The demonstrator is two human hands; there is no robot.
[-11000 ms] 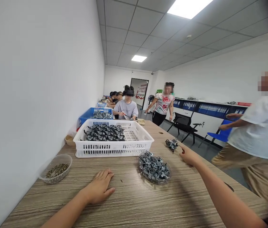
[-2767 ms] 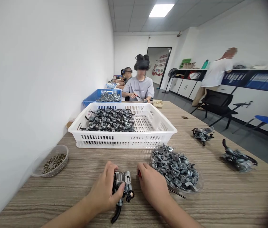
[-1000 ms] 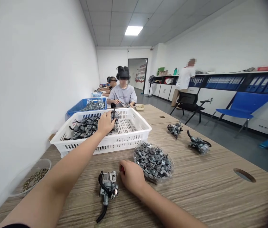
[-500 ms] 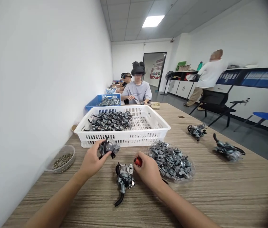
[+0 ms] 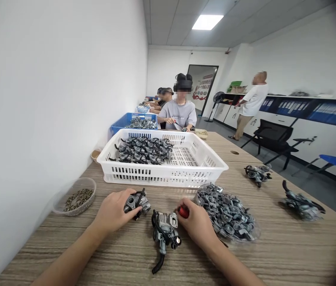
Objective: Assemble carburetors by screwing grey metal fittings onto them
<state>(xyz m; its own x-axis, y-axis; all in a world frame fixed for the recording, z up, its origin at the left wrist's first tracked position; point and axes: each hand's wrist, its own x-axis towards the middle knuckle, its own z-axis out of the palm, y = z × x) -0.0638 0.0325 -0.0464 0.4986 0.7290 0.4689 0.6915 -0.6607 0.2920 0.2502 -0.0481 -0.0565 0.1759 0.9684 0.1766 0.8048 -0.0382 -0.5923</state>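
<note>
My left hand [image 5: 114, 210] is closed around a grey metal carburetor [image 5: 136, 203] with a black hose, low over the table in front of the white basket. A second carburetor [image 5: 164, 234] lies between my hands, its black hose pointing toward me. My right hand [image 5: 196, 222] grips the red handle of a screwdriver [image 5: 183, 211]; most of the tool is hidden by the fingers, and a thin dark end shows below the wrist. Beside that hand stands a clear round tub [image 5: 255, 234] full of small grey metal parts.
A white perforated basket [image 5: 168, 176] holds rows of carburetors on its left side. To the left is a clear bowl [image 5: 56, 207] of small screws. Two more carburetors [image 5: 257, 174] lie at the right. Across the table sits a person [image 5: 178, 113] near a blue crate [image 5: 118, 125].
My left hand has lowered and turned the carburetor, so a round opening now faces up. My right hand keeps the screwdriver. The view has shifted slightly; the person in the background has moved.
</note>
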